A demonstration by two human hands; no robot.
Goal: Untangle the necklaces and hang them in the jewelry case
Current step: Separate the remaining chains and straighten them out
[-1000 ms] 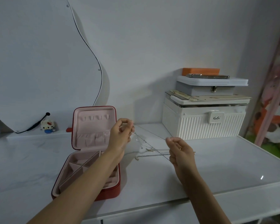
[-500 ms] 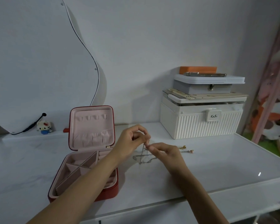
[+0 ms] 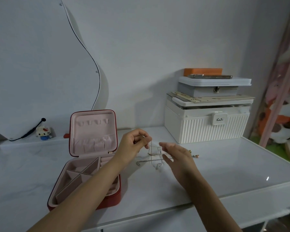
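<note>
A red jewelry case (image 3: 84, 164) with pink lining stands open on the white table, lid upright with small hooks near its top. Thin tangled necklaces (image 3: 151, 160) lie on the table just right of the case. My left hand (image 3: 134, 144) pinches one chain at its upper end, so it hangs down into the tangle. My right hand (image 3: 177, 156) hovers over the tangle with straight, spread fingers and holds nothing. Two small gold beads (image 3: 195, 155) of a chain peek out beyond my right hand.
A white ribbed box (image 3: 206, 126) with a grey box, a phone and an orange box stacked on top stands at the back right. A curved mirror (image 3: 40, 64) leans on the wall at left, with a small toy figure (image 3: 43, 132) below it. The table's front edge (image 3: 174, 208) is near.
My hands came together from stretching a chain apart. My right hand has let go of the chain and opened; my left hand still pinches it, lower and nearer the table.
</note>
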